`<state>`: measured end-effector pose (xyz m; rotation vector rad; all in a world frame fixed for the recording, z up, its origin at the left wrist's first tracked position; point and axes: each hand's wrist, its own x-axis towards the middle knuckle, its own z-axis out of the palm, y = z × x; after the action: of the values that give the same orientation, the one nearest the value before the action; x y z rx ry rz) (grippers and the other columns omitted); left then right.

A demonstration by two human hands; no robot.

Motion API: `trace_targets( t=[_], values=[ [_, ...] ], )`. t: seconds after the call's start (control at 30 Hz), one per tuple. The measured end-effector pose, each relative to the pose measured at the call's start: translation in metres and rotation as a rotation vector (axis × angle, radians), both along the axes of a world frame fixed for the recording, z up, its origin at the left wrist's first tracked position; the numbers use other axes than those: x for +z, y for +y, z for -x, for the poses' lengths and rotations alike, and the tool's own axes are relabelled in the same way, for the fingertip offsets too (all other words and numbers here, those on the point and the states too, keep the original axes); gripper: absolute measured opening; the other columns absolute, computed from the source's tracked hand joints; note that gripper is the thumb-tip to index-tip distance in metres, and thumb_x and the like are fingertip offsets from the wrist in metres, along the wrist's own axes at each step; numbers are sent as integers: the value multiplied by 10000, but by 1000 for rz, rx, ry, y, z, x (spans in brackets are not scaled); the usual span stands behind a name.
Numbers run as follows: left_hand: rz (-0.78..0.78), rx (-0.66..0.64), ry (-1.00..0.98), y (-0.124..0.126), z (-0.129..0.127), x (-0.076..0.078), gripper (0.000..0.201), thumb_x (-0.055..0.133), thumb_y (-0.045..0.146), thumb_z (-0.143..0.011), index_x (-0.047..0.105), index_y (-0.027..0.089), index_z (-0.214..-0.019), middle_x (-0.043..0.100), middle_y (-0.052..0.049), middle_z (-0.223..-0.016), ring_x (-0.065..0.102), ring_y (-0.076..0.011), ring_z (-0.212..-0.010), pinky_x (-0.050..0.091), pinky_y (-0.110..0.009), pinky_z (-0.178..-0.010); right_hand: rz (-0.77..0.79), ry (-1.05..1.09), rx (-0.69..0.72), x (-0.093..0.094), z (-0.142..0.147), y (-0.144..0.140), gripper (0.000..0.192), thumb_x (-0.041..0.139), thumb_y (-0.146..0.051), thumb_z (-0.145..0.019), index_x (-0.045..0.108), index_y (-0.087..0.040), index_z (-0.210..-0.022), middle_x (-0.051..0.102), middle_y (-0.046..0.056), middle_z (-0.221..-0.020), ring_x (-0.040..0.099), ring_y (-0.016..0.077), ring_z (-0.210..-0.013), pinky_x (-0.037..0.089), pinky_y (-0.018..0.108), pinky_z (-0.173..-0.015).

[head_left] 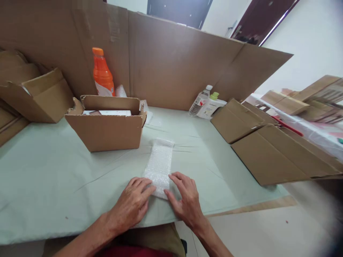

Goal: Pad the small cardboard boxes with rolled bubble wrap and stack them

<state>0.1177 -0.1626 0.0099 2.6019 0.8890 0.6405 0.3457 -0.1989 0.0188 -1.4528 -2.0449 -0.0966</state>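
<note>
A flat strip of bubble wrap [161, 157] lies on the green-covered table, its near end between my two hands. My left hand [135, 200] rests at its near left edge, fingertips and thumb touching the plastic, not closed round it. At the near right edge is my right hand [187, 198], its thumb and fingers spread apart and touching the side. Whether anything is wrapped inside the strip I cannot tell. Beyond my left hand stands an open cardboard box [115, 130] with a white, flat-topped item [107, 112] inside.
An orange bottle [103, 75] stands behind the box. A clear bottle [200, 100] and a white pouch with a green cap [211, 106] stand by the cardboard screen [182, 60]. Cardboard boxes flank the table, left [45, 96] and right [276, 153].
</note>
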Motion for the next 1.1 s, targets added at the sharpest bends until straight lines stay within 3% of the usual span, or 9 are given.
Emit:
trace_targets(
  t=[0.1, 0.2, 0.33, 0.5, 0.63, 0.77, 0.9, 1.0, 1.1],
  values=[
    [-31, -1, -5, 5, -3, -3, 481, 505, -5, -794, 582, 183, -1230, 645, -117, -1272, 579, -284, -1185, 487, -479, -1013, 85, -61, 145, 7, 2, -6, 357, 661, -295, -897, 594, -200, -1234, 666, 126, -1229, 611, 294, -1098, 455, 453, -906],
    [-32, 18, -63, 8, -6, -2, 399, 451, -19, -826, 630, 176, -1125, 697, -100, -1139, 616, -277, -1110, 512, -462, -954, 117, -37, 179, 6, 5, -5, 201, 595, -179, -924, 628, -212, -1120, 727, 83, -1107, 651, 256, -976, 470, 418, -834],
    [139, 49, -185, 8, -4, 7, 320, 450, 59, -890, 652, 195, -1097, 735, -54, -950, 678, -218, -883, 549, -376, -805, 183, 171, 188, 5, 3, -7, 203, 549, -122, -962, 627, -227, -1117, 752, 12, -914, 664, 167, -775, 507, 318, -726],
    [277, 163, -176, 15, -6, 9, 402, 504, 106, -870, 611, 193, -1247, 754, -69, -1123, 722, -203, -929, 573, -334, -830, 40, 139, 73, 14, -2, -18, 264, 574, -152, -950, 599, -218, -1205, 709, 83, -1089, 660, 220, -966, 514, 364, -819],
    [94, 184, -107, 23, -18, 1, 372, 488, 98, -888, 612, 180, -1228, 727, -103, -1120, 695, -248, -960, 574, -400, -840, 63, -35, 152, 13, 3, -17, 291, 623, -164, -910, 605, -211, -1197, 685, 110, -1181, 627, 277, -1060, 471, 439, -880],
    [-28, 155, -161, 19, -15, 8, 328, 568, 177, -897, 597, 162, -1223, 645, -162, -1267, 611, -313, -1137, 530, -490, -940, 113, 0, 150, 4, 8, -10, 239, 571, -125, -939, 599, -203, -1164, 734, 81, -1068, 654, 242, -915, 476, 416, -815],
    [120, -5, -209, 8, 1, 20, 446, 510, 81, -876, 529, 212, -1302, 692, -81, -1150, 626, -231, -1065, 520, -417, -953, 229, 232, 130, 0, 3, -14, 261, 555, -124, -958, 595, -235, -1191, 747, 27, -973, 663, 182, -829, 515, 325, -742],
    [252, 37, -201, 6, 3, 17, 481, 468, 53, -879, 519, 236, -1320, 723, -30, -1018, 661, -184, -910, 549, -346, -844, 238, 224, 139, 3, -3, -22, 275, 569, -143, -949, 604, -251, -1199, 733, 42, -1081, 672, 196, -950, 525, 339, -818],
    [206, 125, -152, 13, -6, 6, 446, 468, 80, -888, 543, 215, -1307, 737, -61, -1061, 682, -219, -942, 551, -386, -836, 103, 114, 113, 6, -4, -23, 292, 584, -168, -924, 599, -221, -1211, 678, 107, -1203, 636, 254, -1052, 502, 410, -863]
  ],
)
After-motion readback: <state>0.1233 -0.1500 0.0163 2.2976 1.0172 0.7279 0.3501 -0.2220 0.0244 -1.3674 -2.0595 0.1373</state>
